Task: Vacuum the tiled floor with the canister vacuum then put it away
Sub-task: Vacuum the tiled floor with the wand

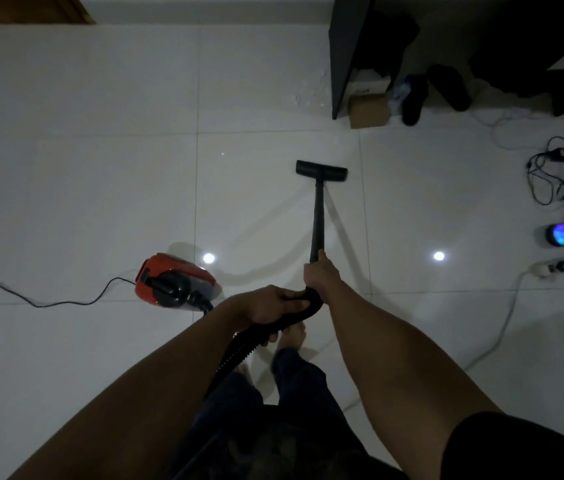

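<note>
On open tile (100, 202) short of the desk (350, 53), fingers clamp: right hand (320, 276) on wand (318, 216), left hand (268, 306) on hose (308, 305).

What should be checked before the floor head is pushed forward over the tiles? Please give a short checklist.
1. Right grip holds the wand: ok.
2. Left grip holds the hose: ok.
3. Floor head lies flat on the tiled floor: ok, as far as seen.
4. Tiles are free between head and cardboard box: ok.
5. Power cord behind the canister lies away from the head: ok.
6. Motor running: cannot tell.
</note>
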